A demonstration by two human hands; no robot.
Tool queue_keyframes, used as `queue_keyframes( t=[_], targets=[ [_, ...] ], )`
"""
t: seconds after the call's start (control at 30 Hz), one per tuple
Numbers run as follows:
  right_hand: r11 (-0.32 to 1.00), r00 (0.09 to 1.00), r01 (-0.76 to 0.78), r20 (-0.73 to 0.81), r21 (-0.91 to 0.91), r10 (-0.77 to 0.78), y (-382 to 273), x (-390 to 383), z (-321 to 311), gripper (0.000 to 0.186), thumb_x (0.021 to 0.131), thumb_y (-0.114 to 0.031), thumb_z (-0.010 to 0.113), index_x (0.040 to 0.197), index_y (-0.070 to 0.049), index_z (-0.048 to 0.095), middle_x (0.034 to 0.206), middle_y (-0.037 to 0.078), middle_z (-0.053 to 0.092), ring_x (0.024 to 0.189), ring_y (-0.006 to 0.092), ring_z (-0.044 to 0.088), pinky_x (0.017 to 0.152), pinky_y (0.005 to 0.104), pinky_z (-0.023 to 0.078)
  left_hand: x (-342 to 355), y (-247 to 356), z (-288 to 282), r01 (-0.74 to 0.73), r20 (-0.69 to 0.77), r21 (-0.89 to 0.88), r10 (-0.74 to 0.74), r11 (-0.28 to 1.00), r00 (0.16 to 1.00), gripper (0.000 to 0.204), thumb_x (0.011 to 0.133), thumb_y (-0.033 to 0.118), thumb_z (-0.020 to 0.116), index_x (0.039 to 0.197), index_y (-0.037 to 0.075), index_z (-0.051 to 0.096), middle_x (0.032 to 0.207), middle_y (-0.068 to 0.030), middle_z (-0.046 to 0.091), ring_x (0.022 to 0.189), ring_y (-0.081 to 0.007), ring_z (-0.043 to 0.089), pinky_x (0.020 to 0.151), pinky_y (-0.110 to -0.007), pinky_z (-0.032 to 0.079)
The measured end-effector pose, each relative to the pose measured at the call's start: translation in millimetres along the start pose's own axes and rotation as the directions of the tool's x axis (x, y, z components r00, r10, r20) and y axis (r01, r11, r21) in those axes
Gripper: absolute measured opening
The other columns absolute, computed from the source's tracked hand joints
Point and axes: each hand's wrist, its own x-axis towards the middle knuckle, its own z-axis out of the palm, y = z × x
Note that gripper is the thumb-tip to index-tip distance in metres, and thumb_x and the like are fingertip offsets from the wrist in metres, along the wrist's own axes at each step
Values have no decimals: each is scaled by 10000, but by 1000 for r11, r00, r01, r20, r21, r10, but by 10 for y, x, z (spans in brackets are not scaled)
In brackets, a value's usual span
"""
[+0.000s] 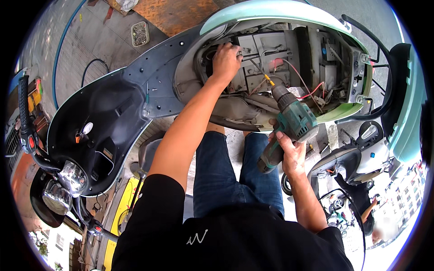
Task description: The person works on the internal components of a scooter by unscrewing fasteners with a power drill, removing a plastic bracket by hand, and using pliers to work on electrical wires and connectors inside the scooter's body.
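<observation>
A green and black cordless drill (pixel 296 121) is gripped by its handle in my right hand (pixel 294 156). Its long bit (pixel 257 67), with a yellow collar, points up and left into the open body of a scooter (pixel 280 13). My left hand (pixel 227 61) reaches into the left end of that opening with its fingers curled down; what they hold, if anything, is hidden. Grey battery blocks (pixel 266 43) fill the middle of the compartment. Red wires (pixel 312 94) loop to the right of the drill bit.
A small screwdriver (pixel 147 95) and a screw (pixel 155 89) lie on the dark footboard (pixel 156 67). A tray of small parts (pixel 139 34) sits on the ground beyond. Handlebars (pixel 31 140) are at left; another scooter (pixel 357 158) and a person (pixel 368 212) are at lower right.
</observation>
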Motion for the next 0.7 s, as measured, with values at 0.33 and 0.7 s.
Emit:
queue_keyframes(
  t=[0.33,0.7],
  targets=[
    [999,995,8,102,-47,-4,66,120,-334,431,807,-159,639,1173,22,502,1047,135,637,751,169,595,697,315,497,-30,66,233,-117,-59,131,126,984,990,190,712,93,709,890,75,644,879,-105,558,891,-339,523,813,-428,447],
    [1000,987,-17,158,23,13,34,128,-436,434,811,-146,646,1182,15,489,1053,133,630,751,172,597,703,315,502,-10,37,49,249,-19,-503,-299,828,954,63,818,74,646,861,30,635,953,-82,635,868,-218,609,750,-331,481]
  ],
)
